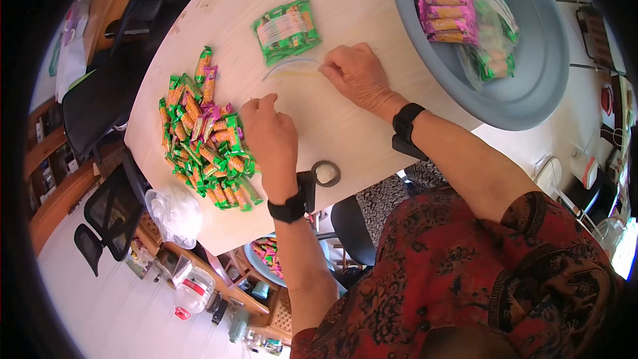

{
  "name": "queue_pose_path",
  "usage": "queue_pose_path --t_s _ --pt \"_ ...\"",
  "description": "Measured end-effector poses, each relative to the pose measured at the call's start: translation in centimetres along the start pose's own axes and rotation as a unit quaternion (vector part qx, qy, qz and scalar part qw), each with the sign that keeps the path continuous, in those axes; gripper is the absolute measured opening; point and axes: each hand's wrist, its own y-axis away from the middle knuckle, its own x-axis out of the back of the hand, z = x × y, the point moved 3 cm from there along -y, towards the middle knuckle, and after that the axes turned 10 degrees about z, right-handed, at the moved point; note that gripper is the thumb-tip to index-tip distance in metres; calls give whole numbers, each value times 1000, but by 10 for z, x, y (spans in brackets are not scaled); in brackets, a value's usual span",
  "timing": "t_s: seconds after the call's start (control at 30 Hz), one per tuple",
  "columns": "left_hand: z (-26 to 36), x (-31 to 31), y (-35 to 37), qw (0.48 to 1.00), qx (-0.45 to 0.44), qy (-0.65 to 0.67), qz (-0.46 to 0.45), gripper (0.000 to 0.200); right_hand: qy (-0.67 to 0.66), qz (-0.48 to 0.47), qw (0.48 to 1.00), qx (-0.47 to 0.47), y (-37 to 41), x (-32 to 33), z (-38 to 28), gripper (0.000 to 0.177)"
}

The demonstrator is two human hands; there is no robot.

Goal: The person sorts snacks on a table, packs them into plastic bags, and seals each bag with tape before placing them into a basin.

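glossy plastic wrappers (203,139), matt wooden table (345,20)

We have one view only, worn on the head and looking forward and steeply down onto the bench (219,20) from close above. The lens is a wide fisheye, so the edges bend and the corners go dark. The view sits turned: our torso fills the near right, and the arms run far and left to the left hand (269,136) and right hand (355,73) near the middle. The floor (119,306) shows at near left.
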Motion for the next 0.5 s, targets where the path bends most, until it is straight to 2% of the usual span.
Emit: queue_pose_path --t_s 0.07,0.1,0.13,0.17,0.2,0.23,0.3,0.43,0.5 --pt "-6 17 0 980 -5 188 73 30 -5 -4 1000 -9 1 0 0 15" --pt "-2 25 2 980 -7 188 70 30 -6 -2 1000 -5 1 0 1 15" --pt "-4 31 6 936 155 312 48 25 -7 -1 1000 0 1 -1 1 15" --pt "-4 33 11 851 311 422 25 22 -7 -1 1000 -2 1 -1 2 15" --pt "-1 35 12 817 344 462 18 19 -5 0 1000 6 1 -2 2 16" --pt "0 32 14 818 343 462 17 19 -2 1 1000 13 1 -2 3 16" --pt "-1 20 22 760 378 528 26 17 0 -3 1000 9 1 -2 1 16" --pt "5 2 28 725 397 559 59 16 -1 2 1000 5 1 -2 3 16" --pt "5 -6 30 687 423 586 82 17 -4 1 1000 5 1 -3 3 16"
